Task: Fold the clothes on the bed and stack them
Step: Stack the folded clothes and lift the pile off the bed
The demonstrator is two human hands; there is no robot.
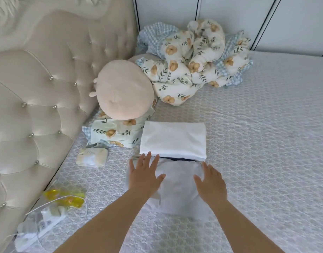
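Both hands flat, fingers straight: left hand [145, 175] and right hand [210, 181] pressing on a pale garment [179, 181] lying on the bed [257, 143]. Just beyond, touching it, a folded white cloth [173, 139] with a dark edge showing underneath. Farther back, a crumpled floral blanket [193, 66]; beside it a beige round cushion [122, 90] against the tufted headboard [38, 92].

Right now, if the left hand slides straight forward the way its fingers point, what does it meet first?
Most likely the folded white cloth: the left hand lies flat on the pale garment, fingertips already near the cloth's front edge.
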